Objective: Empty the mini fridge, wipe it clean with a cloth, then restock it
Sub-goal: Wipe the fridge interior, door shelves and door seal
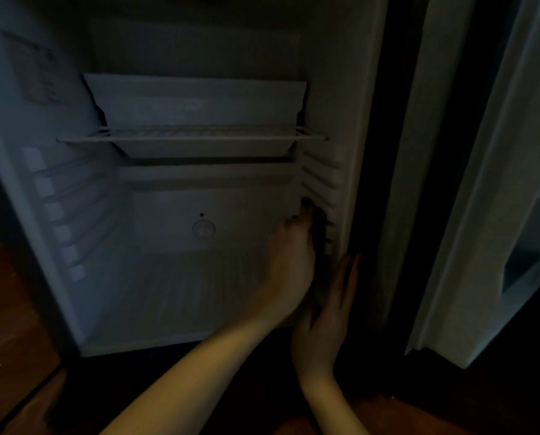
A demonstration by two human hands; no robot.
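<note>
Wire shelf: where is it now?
In the head view, the wire shelf spans the fridge wall to wall in its upper half, level with the white tray, above the left hand.

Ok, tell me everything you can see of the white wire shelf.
The white wire shelf is a thin, metal-looking rack, level across the upper part of the white mini fridge, ends at the side walls. A pale plastic tray shows just behind it. The left hand and right hand are lower, not touching it.

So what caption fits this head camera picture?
Left hand reaches the side rails inside the open fridge; right hand lies flat by its edge.
</note>
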